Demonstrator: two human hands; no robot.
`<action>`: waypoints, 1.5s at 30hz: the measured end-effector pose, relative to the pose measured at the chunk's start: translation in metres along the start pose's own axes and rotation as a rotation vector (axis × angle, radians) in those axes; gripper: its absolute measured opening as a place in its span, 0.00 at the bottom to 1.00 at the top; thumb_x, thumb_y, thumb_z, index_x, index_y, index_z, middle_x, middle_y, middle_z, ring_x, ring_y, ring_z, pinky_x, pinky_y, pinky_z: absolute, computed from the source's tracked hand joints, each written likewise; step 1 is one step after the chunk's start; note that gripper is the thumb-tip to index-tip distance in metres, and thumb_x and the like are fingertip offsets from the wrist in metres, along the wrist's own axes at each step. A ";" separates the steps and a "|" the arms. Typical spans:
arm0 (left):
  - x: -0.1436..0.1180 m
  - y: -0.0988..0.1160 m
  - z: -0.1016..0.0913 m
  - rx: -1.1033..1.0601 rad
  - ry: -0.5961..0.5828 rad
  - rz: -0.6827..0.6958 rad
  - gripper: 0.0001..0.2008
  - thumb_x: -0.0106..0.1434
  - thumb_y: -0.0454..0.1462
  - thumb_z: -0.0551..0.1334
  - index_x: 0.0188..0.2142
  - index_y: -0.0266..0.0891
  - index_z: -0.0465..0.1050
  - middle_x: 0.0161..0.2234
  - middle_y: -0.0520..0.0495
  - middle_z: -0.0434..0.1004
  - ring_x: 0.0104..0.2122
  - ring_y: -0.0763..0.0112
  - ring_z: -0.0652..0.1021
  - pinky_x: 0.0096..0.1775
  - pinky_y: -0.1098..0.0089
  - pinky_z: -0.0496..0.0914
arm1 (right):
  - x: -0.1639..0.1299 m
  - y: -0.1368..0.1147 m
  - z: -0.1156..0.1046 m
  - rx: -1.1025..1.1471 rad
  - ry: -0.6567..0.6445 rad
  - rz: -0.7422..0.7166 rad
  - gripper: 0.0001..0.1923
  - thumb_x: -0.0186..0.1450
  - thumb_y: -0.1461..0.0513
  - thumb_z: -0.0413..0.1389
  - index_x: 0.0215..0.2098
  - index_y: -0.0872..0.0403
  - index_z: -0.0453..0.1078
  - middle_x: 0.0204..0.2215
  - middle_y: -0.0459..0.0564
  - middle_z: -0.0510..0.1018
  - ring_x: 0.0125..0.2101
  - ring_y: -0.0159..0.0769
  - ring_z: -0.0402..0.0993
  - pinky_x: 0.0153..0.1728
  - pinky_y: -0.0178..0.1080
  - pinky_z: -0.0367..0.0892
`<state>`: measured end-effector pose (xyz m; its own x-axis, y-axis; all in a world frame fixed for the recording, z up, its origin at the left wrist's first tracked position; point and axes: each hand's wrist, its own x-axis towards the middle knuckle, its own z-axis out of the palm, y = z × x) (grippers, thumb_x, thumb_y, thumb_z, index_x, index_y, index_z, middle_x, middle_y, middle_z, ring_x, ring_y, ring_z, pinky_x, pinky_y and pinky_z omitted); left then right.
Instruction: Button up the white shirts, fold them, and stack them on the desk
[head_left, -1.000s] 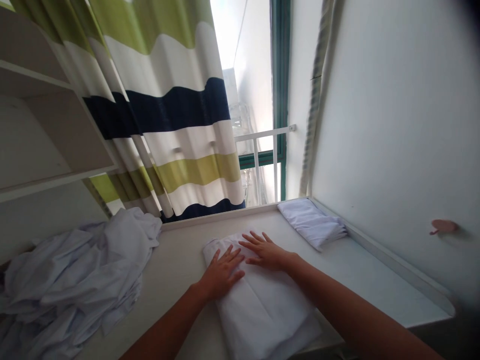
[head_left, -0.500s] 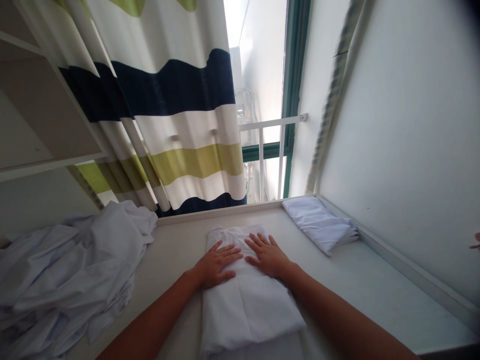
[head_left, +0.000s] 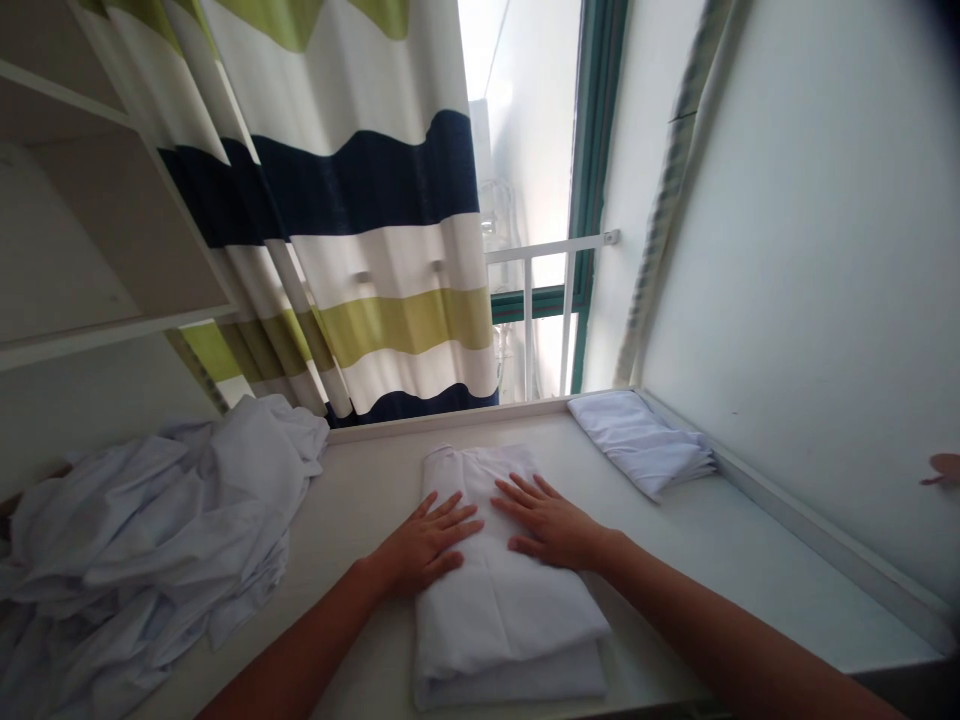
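A folded white cloth [head_left: 510, 620], perhaps a garment, lies lengthwise in front of me on the white tabletop [head_left: 360, 500]. Flat on its left edge rests my left hand [head_left: 427, 545], fingers spread. My right hand [head_left: 551, 520] presses on its right side, palm down with the fingers apart. Neither hand grips anything. Layered folds show at the cloth's near end, while parts of its middle are hidden under my fingers.
Crumpled white cloth [head_left: 180, 520] is heaped at the left. Another folded white cloth [head_left: 641, 440] lies by the back right corner. A raised rim borders the surface. Behind it hang a striped curtain [head_left: 375, 180] and a white railing [head_left: 555, 247]; a shelf [head_left: 112, 330] juts out upper left.
Both hands have slid slightly outward and toward me on the cloth, still flat. The camera view has shifted a little, and more of the cloth's near end shows.
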<state>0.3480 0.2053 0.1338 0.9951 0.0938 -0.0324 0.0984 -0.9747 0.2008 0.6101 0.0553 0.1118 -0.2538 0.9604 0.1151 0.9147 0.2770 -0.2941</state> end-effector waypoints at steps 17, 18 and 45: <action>-0.062 0.015 -0.010 -0.086 -0.106 0.048 0.29 0.73 0.46 0.49 0.71 0.57 0.44 0.71 0.52 0.48 0.70 0.57 0.51 0.68 0.51 0.47 | -0.077 -0.036 -0.035 0.365 -0.230 -0.165 0.35 0.70 0.46 0.50 0.72 0.41 0.45 0.70 0.45 0.52 0.71 0.41 0.43 0.70 0.51 0.35; -0.066 0.021 -0.009 -0.098 -0.118 0.047 0.30 0.73 0.47 0.50 0.71 0.57 0.43 0.71 0.52 0.47 0.70 0.57 0.50 0.68 0.50 0.46 | -0.082 -0.040 -0.032 0.371 -0.234 -0.167 0.36 0.70 0.46 0.50 0.72 0.41 0.44 0.71 0.45 0.51 0.71 0.41 0.41 0.70 0.51 0.34; -0.113 0.086 0.031 -0.085 0.007 -0.056 0.25 0.67 0.48 0.58 0.64 0.61 0.63 0.66 0.51 0.63 0.65 0.52 0.64 0.66 0.50 0.54 | -0.143 -0.079 0.007 0.264 -0.126 -0.122 0.32 0.70 0.55 0.51 0.71 0.47 0.53 0.67 0.51 0.60 0.68 0.44 0.55 0.69 0.51 0.46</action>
<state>0.2440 0.1049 0.1245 0.9880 0.1496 -0.0397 0.1547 -0.9470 0.2814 0.5717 -0.1039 0.1117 -0.4087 0.9112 0.0514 0.7661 0.3731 -0.5234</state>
